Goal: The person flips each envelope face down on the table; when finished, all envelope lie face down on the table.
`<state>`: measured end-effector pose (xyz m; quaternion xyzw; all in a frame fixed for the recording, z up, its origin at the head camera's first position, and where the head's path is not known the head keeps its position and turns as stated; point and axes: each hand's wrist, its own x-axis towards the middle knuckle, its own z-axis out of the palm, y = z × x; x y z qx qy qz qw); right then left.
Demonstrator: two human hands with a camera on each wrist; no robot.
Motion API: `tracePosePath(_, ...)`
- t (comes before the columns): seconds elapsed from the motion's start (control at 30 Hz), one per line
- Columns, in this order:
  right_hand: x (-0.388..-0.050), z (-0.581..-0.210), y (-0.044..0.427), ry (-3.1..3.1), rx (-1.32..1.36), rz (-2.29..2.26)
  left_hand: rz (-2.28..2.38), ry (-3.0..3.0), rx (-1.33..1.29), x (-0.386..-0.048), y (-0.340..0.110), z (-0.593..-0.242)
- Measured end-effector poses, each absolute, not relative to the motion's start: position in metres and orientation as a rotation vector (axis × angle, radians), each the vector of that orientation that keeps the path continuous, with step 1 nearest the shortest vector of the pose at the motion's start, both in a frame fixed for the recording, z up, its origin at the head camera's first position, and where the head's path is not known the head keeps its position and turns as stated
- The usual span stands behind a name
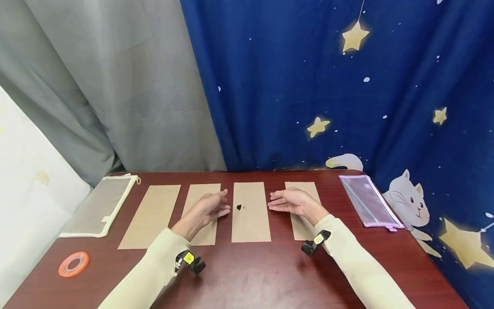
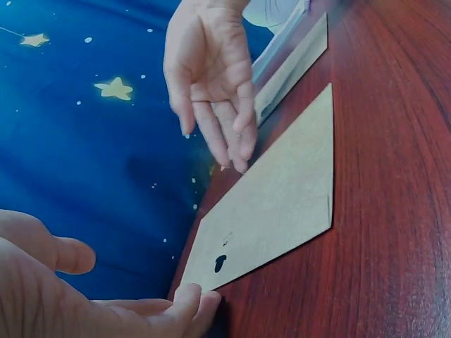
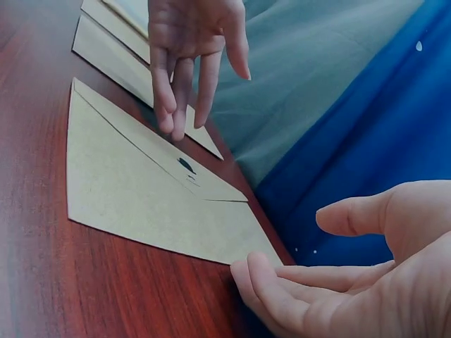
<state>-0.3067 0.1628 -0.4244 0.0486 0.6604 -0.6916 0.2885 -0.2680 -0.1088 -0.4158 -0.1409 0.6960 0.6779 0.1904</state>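
A brown paper envelope (image 1: 251,225) lies flat on the table between my two hands. It bears a small black mark, and its flap line shows in the right wrist view. My left hand (image 1: 210,207) hovers at the envelope's left side with fingers extended, over a second brown envelope (image 1: 200,238). On the other side my right hand (image 1: 292,201) faces it, palm inward, above another brown envelope (image 1: 302,229). Neither hand holds anything. In the wrist views, fingertips appear close to the marked envelope (image 3: 141,190); whether they touch it I cannot tell.
Further left lies another brown envelope (image 1: 152,219), beside a cream-edged mesh zip pouch (image 1: 96,206). An orange ring (image 1: 63,269) sits at the front left. A purple-edged zip pouch (image 1: 368,201) is at the right. Curtains (image 1: 270,86) hang behind the table's back edge.
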Motion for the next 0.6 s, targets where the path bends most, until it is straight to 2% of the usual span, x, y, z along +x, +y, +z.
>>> tracePosePath(0.6,-0.3017,-0.4239,0.1573,1.826,0.081,-1.786,1.925,1.897,-0.411,-0.2713,-0.0991,-0.4149)
